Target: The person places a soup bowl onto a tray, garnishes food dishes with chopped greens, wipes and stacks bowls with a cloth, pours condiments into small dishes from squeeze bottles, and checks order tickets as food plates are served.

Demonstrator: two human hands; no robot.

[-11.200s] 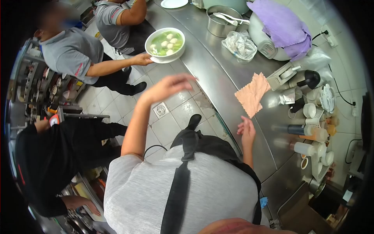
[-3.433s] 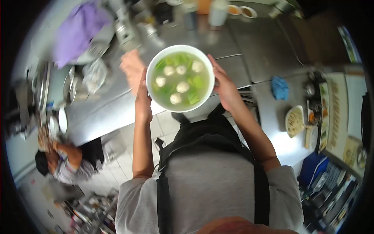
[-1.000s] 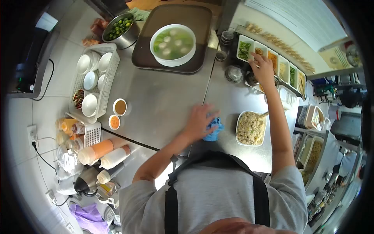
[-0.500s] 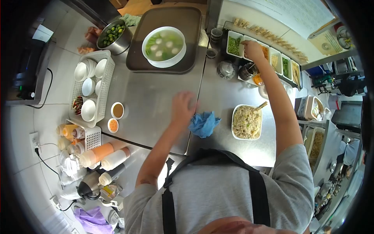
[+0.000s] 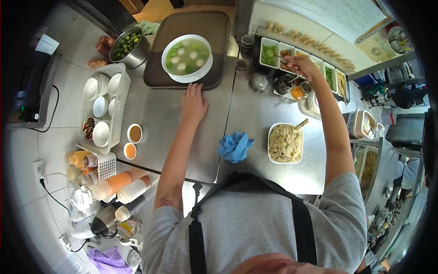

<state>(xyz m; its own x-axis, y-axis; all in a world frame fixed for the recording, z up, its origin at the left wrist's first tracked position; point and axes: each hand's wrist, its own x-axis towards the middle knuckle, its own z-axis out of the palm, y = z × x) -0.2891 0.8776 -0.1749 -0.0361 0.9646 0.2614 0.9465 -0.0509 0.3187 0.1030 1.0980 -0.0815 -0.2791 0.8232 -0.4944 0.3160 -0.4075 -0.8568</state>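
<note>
Your left hand (image 5: pixel 194 104) has changed its place: half a second ago it was blurred over the desk (image 5: pixel 157 107), near the blue cloth (image 5: pixel 236 147), and now it lies flat, fingers nearly straight, at the near rim of the brown tray (image 5: pixel 221 55), gripping nothing. Your right hand (image 5: pixel 305 67) is again above the row of white containers (image 5: pixel 269 64), but now its fingers are closed around what looks like a small metal spoon (image 5: pixel 284 60), which I could not see before.

The white bowl (image 5: pixel 200 73) is standing upright on the tray, just beyond your left fingertips. It is full of pale green broth, with whitish balls and green leaves. To the right, the spoon appears thin and silver; it points leftward over the containers, of which the leftmost has chopped greens. What is on its tip is too small to tell.
</note>
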